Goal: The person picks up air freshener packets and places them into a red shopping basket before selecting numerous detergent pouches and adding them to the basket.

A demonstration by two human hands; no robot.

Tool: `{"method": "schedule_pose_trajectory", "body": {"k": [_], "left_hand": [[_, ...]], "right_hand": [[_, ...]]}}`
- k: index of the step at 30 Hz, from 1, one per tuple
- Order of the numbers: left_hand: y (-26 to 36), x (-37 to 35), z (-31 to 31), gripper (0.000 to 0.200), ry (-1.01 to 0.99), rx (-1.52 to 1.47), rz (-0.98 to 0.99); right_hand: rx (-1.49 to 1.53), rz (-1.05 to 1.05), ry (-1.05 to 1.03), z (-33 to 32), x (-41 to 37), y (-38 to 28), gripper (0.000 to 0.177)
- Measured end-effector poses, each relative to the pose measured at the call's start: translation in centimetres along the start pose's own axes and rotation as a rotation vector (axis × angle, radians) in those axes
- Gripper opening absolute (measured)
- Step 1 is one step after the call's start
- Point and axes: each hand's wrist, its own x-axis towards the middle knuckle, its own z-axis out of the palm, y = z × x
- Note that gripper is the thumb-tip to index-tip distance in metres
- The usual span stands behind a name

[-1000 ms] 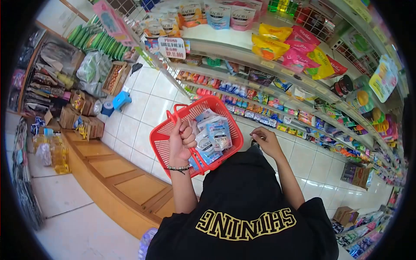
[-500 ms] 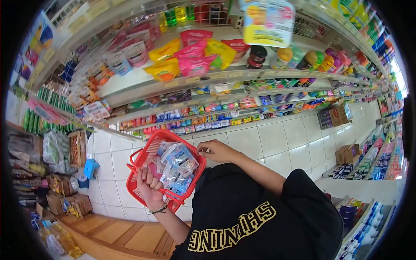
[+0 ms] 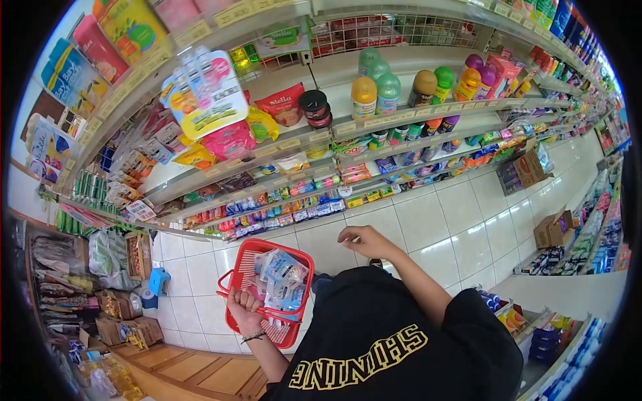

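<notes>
My left hand (image 3: 245, 309) is closed round the handle of a red plastic shopping basket (image 3: 302, 246), a beaded bracelet at its wrist. Inside the basket lie several clear and pale blue plastic packs (image 3: 283, 273); what they contain I cannot make out. My right hand (image 3: 362, 241) hovers to the right of the basket, apart from it. Its fingers are loosely bent and spread, with nothing in them. Ahead of both hands, a shelf carries pink and yellow pouches (image 3: 231, 139), a dark jar (image 3: 314, 109) and several coloured bottles (image 3: 364, 97).
A hanging price card (image 3: 206, 93) juts from the upper shelf. White floor tiles (image 3: 421, 220) run along the shelving. Cardboard boxes (image 3: 528, 167) stand on the right. To the left are a blue stool (image 3: 158, 281), a crate (image 3: 138, 255) and a wooden cabinet (image 3: 200, 367).
The view has swung to the right and tilted up, bringing more bottles in sight. My right hand has moved away from the basket's rim. My left hand keeps its hold.
</notes>
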Motion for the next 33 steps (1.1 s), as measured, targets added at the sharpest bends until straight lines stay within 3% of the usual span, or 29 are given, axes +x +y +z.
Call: {"method": "schedule_pose_trajectory", "body": {"k": [2,4,6,10,12,16,18,21,33], "left_hand": [[-1.7,-1.0,-0.2,0.049,-0.009,-0.035,-0.016],[-3.8,-2.0,0.4,0.049,0.096,-0.016,0.015],[-5.7,-2.8,-0.2,0.049,0.066,-0.049,0.014],[-9.3,-5.2,-1.4,0.049,0.139,0.003,0.080],[-10.4,-6.0,-1.6,0.049,0.217,0.033,0.113],[-10.7,-6.9,-3.9,0.047,0.175,-0.025,0.145],[-10.4,-7.6,-4.0,0.047,0.186,-0.043,0.170],[-9.9,-8.5,-5.0,0.048,0.112,-0.087,0.162],[-8.7,-8.6,-5.2,0.046,0.222,-0.023,0.154]], "right_hand": [[0.069,-0.021,0.017,-2.3,-0.5,0.2,0.021],[-0.036,-0.099,0.198,-5.7,-0.1,-3.5,0.027],[-0.082,-0.283,0.361,-8.2,2.0,-8.1,0.035],[-0.542,-0.727,0.631,-11.5,9.4,-14.6,0.055],[-0.573,-0.732,0.709,-11.9,13.6,-16.1,0.064],[-0.663,-0.620,0.877,-10.8,19.7,-15.2,0.070],[-0.594,-0.395,0.870,-10.3,21.2,-14.6,0.074],[-0.520,-0.238,0.840,-10.1,22.1,-13.7,0.078],[-0.446,-0.238,0.914,-10.3,22.2,-13.0,0.080]]}}
